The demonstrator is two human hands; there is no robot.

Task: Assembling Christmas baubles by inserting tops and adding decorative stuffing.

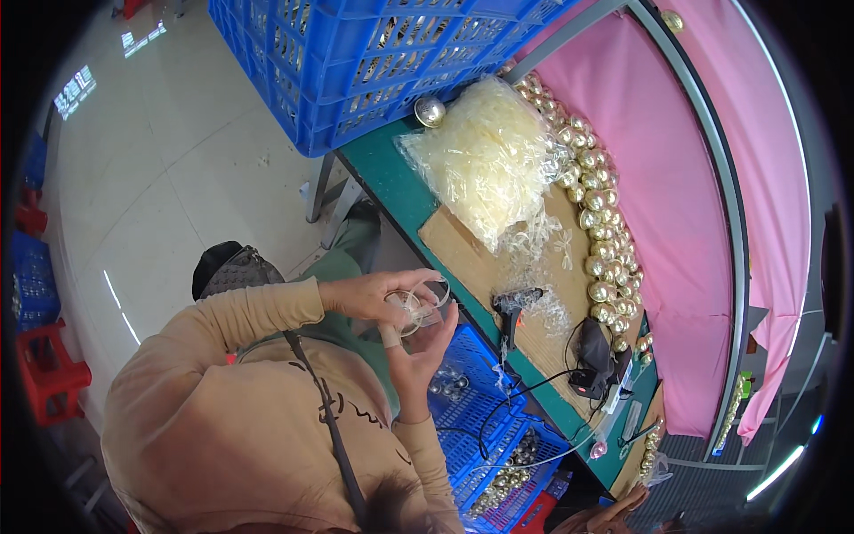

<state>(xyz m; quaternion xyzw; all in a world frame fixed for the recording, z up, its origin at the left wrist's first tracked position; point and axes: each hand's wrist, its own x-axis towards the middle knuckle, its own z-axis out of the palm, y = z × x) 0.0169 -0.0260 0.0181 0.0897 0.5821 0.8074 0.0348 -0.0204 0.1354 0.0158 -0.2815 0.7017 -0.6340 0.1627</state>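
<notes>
Two clear, round plastic ball halves [406, 313] are between my hands, in front of my body and beside the table edge. My left hand [366, 295] closes its thumb and fingers on them from the upper side. My right hand [418, 363], with pale tape round its thumb, grips their lower side, its fingers curved up. The shells overlap, so how they meet is hard to make out. On the table, a black hot glue gun [511, 307] lies on cardboard, nearest to my hands.
A large bag of pale translucent pieces [485, 156] lies on the green table [378, 173]. Shiny gold balls [600, 240] line its pink-curtained far side. A blue crate [329, 80] stands at the top; blue baskets [476, 365] sit below the edge. Another person's hand [614, 512] shows at lower right.
</notes>
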